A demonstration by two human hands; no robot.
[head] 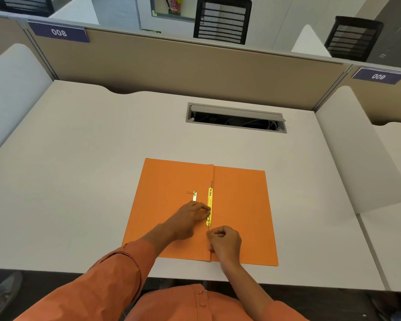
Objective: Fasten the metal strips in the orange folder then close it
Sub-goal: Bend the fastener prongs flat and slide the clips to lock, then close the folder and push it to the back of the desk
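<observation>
Left hand pinching the gold metal fastener bar, right hand gripping its thin prong end on the open orange paper folder at the counter's near edge — risk: prong kinks or slips loose if bent off-axis.

Single head view, steeply down and forward over desk
</observation>
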